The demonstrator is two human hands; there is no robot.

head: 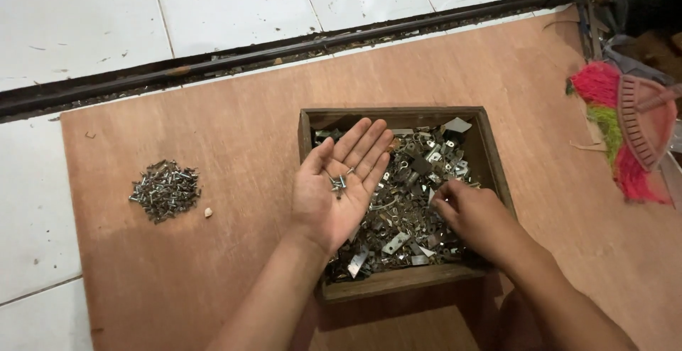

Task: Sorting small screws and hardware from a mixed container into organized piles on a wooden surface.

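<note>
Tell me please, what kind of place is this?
Probably a home workshop floor: a plywood board on white floor tiles, a wooden box of mixed metal hardware, and a pile of screws.

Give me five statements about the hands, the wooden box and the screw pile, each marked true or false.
1. The left hand lies palm up with a few small screws in it. True.
2. The right hand rests on the tiled floor. False: its fingers reach into the metal parts in the wooden box.
3. The pile of screws lies left of the box. True.
4. The box is empty. False: it holds mixed metal hardware.
5. The box stands on the plywood board. True.
</note>
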